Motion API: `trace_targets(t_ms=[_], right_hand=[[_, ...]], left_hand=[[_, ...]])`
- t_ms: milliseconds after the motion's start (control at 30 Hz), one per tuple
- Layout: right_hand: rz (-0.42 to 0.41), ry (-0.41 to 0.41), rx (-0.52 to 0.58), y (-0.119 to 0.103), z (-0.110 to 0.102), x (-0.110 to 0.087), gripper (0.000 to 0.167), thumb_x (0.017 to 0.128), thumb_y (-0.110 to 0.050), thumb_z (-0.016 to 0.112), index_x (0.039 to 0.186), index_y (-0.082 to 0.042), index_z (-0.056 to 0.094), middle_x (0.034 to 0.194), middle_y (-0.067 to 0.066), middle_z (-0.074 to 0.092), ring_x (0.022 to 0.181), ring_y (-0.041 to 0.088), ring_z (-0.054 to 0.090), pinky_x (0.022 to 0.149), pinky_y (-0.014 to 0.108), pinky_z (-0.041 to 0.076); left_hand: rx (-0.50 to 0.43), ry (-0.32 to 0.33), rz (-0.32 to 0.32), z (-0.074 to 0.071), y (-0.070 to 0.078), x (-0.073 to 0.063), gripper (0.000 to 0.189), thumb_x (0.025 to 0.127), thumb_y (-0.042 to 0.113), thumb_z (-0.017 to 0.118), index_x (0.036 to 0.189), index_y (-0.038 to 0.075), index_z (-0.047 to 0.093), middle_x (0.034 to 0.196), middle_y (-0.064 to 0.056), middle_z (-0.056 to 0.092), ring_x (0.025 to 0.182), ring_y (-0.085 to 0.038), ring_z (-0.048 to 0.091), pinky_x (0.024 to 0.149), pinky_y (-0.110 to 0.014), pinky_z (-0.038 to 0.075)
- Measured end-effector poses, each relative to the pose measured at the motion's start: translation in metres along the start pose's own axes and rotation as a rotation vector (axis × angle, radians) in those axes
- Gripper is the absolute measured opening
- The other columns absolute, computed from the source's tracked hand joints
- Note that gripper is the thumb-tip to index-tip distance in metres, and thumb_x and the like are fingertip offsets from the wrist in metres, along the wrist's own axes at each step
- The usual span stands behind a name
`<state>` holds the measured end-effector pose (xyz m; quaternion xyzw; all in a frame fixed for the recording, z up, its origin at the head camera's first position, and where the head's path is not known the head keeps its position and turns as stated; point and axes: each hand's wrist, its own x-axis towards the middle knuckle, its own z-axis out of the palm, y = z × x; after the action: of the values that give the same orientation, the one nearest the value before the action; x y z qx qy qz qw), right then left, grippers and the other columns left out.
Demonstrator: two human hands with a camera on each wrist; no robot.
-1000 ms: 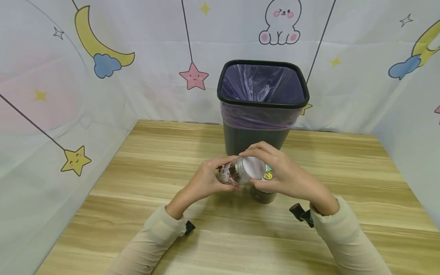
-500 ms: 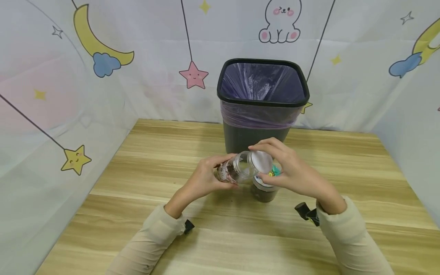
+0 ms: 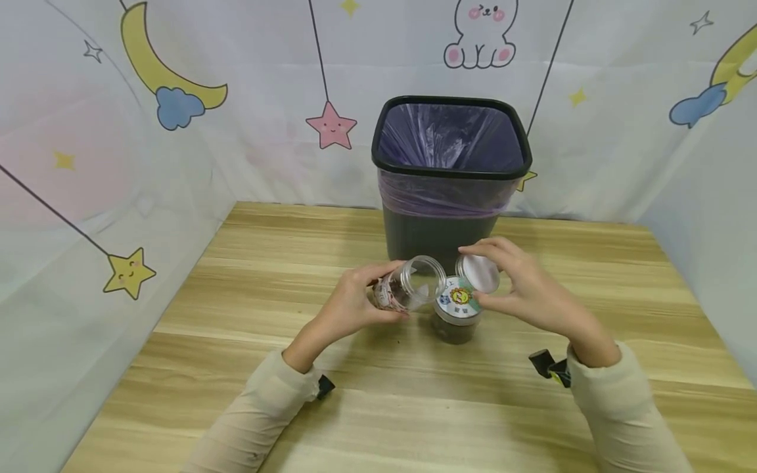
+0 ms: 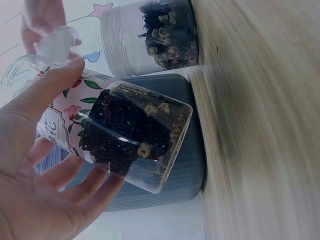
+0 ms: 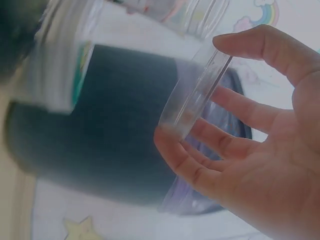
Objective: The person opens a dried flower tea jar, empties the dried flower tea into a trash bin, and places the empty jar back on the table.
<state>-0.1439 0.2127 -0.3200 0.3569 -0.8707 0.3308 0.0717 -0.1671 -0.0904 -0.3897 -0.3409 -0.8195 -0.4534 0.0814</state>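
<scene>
My left hand (image 3: pixel 355 300) grips a clear jar (image 4: pixel 145 130) with a pink floral label, tilted with its uncovered mouth toward the right. Dark dried bits with some pale pieces lie inside it, seen in the left wrist view. Between thumb and fingers, my right hand (image 3: pixel 520 289) holds a clear round lid (image 5: pixel 192 95) by its rim, apart from the jar's mouth. A second jar (image 3: pixel 455 325) stands upright on the table between the hands, its top covered by a white lid with a sun picture (image 3: pixel 458 297). Dark dried pieces fill part of it.
A dark trash bin (image 3: pixel 440 236) with a purple liner (image 3: pixel 455 141) stands right behind the jars. The wood-grain table (image 3: pixel 390 420) meets a printed white curtain (image 3: pixel 266 79) at the back and sides. Black straps (image 3: pixel 550 368) hang at the wrists.
The right hand has drawn the clear lid off the tilted jar and moved right with it. The left hand stays nearly in place. The standing jar's sun-picture lid has come into fuller view.
</scene>
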Motion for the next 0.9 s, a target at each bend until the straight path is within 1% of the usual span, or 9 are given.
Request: trace_targets(t_ms=[133,300,367,467,567,700,800,900], right_hand=[[0.058,-0.017,-0.011,0.012,-0.005,-0.011,0.063,0.080,0.000,0.076,0.139,-0.002,0.054,0.132,0.014,0.053,0.111,0.024,0.052,0.083,0.044,0.049],[0.111,-0.016,-0.008,0.024,-0.009,-0.027,0.061,0.083,-0.001,0.075,0.140,-0.002,0.053,0.127,0.012,0.055,0.100,0.021,0.053,0.075,0.035,0.051],[0.125,-0.011,-0.012,0.029,-0.010,-0.033,0.060,0.083,-0.002,0.075,0.139,-0.002,0.054,0.126,0.011,0.056,0.097,0.020,0.053,0.073,0.032,0.052],[0.138,-0.005,-0.026,0.036,-0.012,-0.043,0.059,0.083,-0.002,0.076,0.138,-0.002,0.054,0.128,0.011,0.056,0.097,0.018,0.053,0.075,0.031,0.051],[0.158,-0.001,-0.043,0.044,-0.012,-0.052,0.059,0.082,-0.003,0.077,0.137,-0.002,0.055,0.125,0.010,0.056,0.095,0.016,0.052,0.076,0.030,0.049],[0.206,-0.009,-0.054,0.053,-0.012,-0.064,0.059,0.081,-0.003,0.077,0.136,-0.001,0.056,0.120,0.013,0.057,0.092,0.018,0.052,0.075,0.033,0.050],[0.242,-0.026,-0.054,0.060,-0.011,-0.071,0.059,0.081,-0.003,0.078,0.135,0.001,0.056,0.118,0.019,0.057,0.091,0.024,0.054,0.071,0.036,0.051],[0.272,-0.045,-0.059,0.066,-0.009,-0.076,0.059,0.081,-0.004,0.079,0.134,0.004,0.056,0.117,0.025,0.057,0.092,0.029,0.055,0.069,0.036,0.051]], left_hand=[[0.002,-0.001,-0.010,0.001,0.000,0.000,0.077,0.063,0.015,0.096,0.133,0.010,0.064,0.122,-0.006,0.069,0.105,-0.015,0.065,0.088,-0.027,0.054],[0.003,-0.003,-0.016,0.002,0.001,0.000,0.077,0.063,0.014,0.096,0.132,0.009,0.065,0.122,-0.006,0.069,0.105,-0.016,0.065,0.089,-0.027,0.054],[0.002,-0.003,-0.013,0.002,0.002,0.000,0.076,0.063,0.014,0.096,0.132,0.009,0.065,0.121,-0.006,0.069,0.104,-0.016,0.065,0.089,-0.027,0.054],[-0.003,-0.003,-0.005,0.003,0.000,0.000,0.076,0.064,0.014,0.096,0.133,0.010,0.064,0.122,-0.006,0.069,0.105,-0.016,0.065,0.088,-0.029,0.055],[-0.007,-0.004,-0.002,0.003,0.000,0.000,0.076,0.064,0.014,0.096,0.133,0.010,0.064,0.123,-0.006,0.069,0.106,-0.016,0.065,0.088,-0.030,0.055],[-0.014,-0.004,-0.010,0.002,0.000,0.000,0.076,0.064,0.016,0.096,0.134,0.011,0.064,0.124,-0.005,0.068,0.108,-0.016,0.064,0.090,-0.032,0.055],[-0.023,-0.004,-0.022,0.001,0.000,-0.001,0.076,0.064,0.015,0.096,0.133,0.012,0.064,0.124,-0.004,0.068,0.108,-0.016,0.064,0.090,-0.034,0.055],[-0.028,-0.004,-0.030,0.001,-0.001,-0.001,0.075,0.064,0.015,0.096,0.133,0.013,0.065,0.124,-0.003,0.068,0.109,-0.016,0.064,0.091,-0.035,0.055]])
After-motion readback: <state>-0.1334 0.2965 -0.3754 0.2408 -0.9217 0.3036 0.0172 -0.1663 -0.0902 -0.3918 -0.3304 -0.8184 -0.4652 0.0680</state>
